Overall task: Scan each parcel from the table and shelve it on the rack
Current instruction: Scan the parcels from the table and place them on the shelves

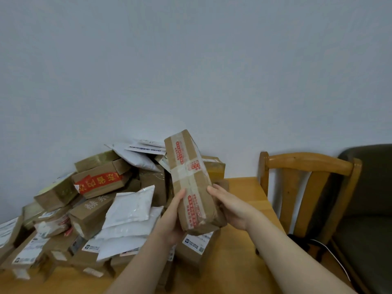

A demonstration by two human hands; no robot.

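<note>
With left hand (172,217) and right hand (230,205) each in a curled grip on the taped parcel (192,181), we should turn it label-up.

The parcel (191,181) you hold is brown cardboard, crossed by milky tape printed with red characters. In the pile, one box (99,181) wears a red band with pale yellow characters, a lower box (93,211) shows faint white characters on brown, and the mailers (131,206) are plain white. The label (194,245) is white with dark print. Your desk (239,262) is warm orange wood, like the chair (307,162). The seat (369,209) is dark olive, the wall (191,60) pale grey-blue, the cable (337,259) white.
</note>
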